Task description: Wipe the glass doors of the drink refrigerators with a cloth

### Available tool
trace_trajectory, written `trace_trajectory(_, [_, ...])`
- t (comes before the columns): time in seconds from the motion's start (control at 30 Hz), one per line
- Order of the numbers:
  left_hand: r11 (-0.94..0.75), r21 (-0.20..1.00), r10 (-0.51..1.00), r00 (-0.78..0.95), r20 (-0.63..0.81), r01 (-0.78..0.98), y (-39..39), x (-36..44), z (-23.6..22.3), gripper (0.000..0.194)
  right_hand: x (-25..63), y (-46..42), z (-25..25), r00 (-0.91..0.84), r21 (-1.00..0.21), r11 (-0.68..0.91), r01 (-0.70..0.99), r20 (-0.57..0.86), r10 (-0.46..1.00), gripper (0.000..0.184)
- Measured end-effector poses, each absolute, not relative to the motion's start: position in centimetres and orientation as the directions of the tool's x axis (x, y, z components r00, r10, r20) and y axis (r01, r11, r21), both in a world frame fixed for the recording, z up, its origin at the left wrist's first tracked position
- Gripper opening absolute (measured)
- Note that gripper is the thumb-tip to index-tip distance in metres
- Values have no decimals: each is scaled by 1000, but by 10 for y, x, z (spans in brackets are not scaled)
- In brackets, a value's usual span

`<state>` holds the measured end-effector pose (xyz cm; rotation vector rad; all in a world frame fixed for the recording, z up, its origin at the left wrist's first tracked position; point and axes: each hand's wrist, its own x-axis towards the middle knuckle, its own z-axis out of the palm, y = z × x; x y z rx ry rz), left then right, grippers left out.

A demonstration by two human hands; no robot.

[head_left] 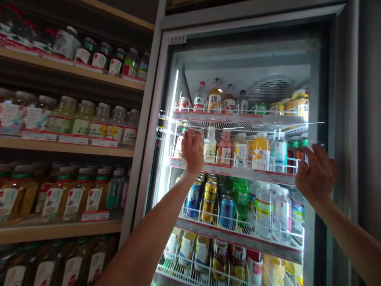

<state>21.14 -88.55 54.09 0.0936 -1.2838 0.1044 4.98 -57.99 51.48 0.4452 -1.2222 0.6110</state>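
Note:
Both my arms reach up toward a lit drinks fridge (166, 24) with reflections on its glass. My left hand (193, 151) is raised in front of the second shelf, its fingers lifted and holding nothing. Just right of it, behind the glass, stand a pale-yellow bottle (210, 146) and a pink bottle (224, 147). My right hand (317, 174) is near the fridge's right edge, thumb and fingers apart with nothing between them. Closest to that hand are dark bottles with green caps (293, 151). Whether either hand touches the glass I cannot tell.
Wooden shelves (125, 151) full of bottles run along the left, beside the fridge frame (145, 135). Lower inside the fridge are a gold can (209, 201), a blue can (226, 210), a green bottle (241, 198) and clear bottles (264, 214) on wire racks.

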Motion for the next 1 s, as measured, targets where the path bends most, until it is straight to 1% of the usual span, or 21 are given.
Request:
trace_trajectory(0.03, [978, -160, 182, 184, 966, -133, -862, 201, 536, 39, 50, -579, 515, 214, -4, 759, -651, 958, 189, 46])
trace_trajectory(0.1, [907, -409, 414, 34, 910, -104, -820, 186, 522, 38, 49, -578, 514, 212, -1, 756, -654, 960, 184, 46])
trace_trajectory(0.13, [858, -508, 507, -38, 861, -77, -809, 183, 516, 38, 49, -578, 514, 208, 0, 753, -658, 961, 182, 46])
trace_trajectory(0.17, [824, -564, 558, -88, 825, -52, -805, 183, 514, 38, 49, -577, 514, 202, -1, 750, -661, 963, 179, 45])
trace_trajectory(0.2, [812, -582, 575, -116, 810, -38, -810, 187, 516, 39, 50, -577, 514, 193, -4, 747, -664, 965, 177, 45])
trace_trajectory(0.23, [830, -556, 549, -114, 828, -40, -821, 193, 522, 40, 50, -578, 514, 183, -10, 746, -666, 967, 177, 45])
trace_trajectory(0.27, [869, -492, 487, -80, 870, -55, -837, 200, 532, 41, 51, -578, 514, 174, -18, 745, -666, 968, 179, 45])
trace_trajectory(0.37, [982, -160, 174, 151, 973, -105, -880, 215, 571, 39, 54, -580, 514, 148, -42, 751, -659, 972, 184, 45])
trace_trajectory(0.4, [990, -91, 110, 202, 973, -103, -883, 215, 580, 39, 55, -580, 514, 141, -46, 752, -658, 973, 183, 44])
trace_trajectory(0.43, [992, -75, 95, 215, 972, -100, -878, 211, 585, 38, 55, -580, 514, 135, -48, 751, -659, 974, 181, 44])
trace_trajectory(0.47, [989, -114, 131, 188, 973, -96, -865, 205, 586, 38, 55, -579, 514, 131, -46, 748, -662, 976, 175, 44])
trace_trajectory(0.53, [944, -323, 327, 58, 943, -68, -823, 185, 576, 38, 56, -578, 514, 138, -32, 742, -670, 976, 167, 44])
trace_trajectory(0.6, [822, -570, 568, -71, 820, -11, -780, 165, 560, 38, 57, -576, 514, 146, -15, 737, -675, 977, 154, 44])
trace_trajectory(0.63, [756, -655, 652, -105, 751, 9, -766, 159, 554, 38, 58, -575, 514, 146, -10, 736, -676, 978, 147, 44])
trace_trajectory(0.67, [709, -705, 701, -121, 703, 14, -760, 155, 551, 38, 58, -574, 514, 143, -6, 737, -676, 980, 140, 44])
trace_trajectory(0.7, [697, -717, 712, -122, 691, 5, -763, 156, 552, 38, 59, -573, 514, 139, -6, 738, -675, 981, 135, 43])
trace_trajectory(0.77, [766, -641, 637, -80, 766, -41, -793, 169, 567, 39, 60, -573, 514, 130, -8, 742, -671, 983, 129, 43])
trace_trajectory(0.83, [883, -461, 464, 17, 886, -90, -842, 191, 592, 37, 59, -573, 514, 130, -10, 745, -667, 983, 129, 43])
trace_trajectory(0.9, [972, -207, 224, 181, 958, -111, -886, 212, 615, 36, 58, -573, 514, 134, -12, 746, -666, 982, 135, 42])
trace_trajectory(0.97, [990, -97, 123, 271, 955, -107, -902, 220, 625, 38, 57, -574, 513, 144, -10, 744, -668, 979, 143, 43])
trace_trajectory(1.0, [991, -76, 104, 293, 950, -106, -897, 218, 623, 38, 57, -574, 513, 150, -10, 743, -669, 977, 149, 43])
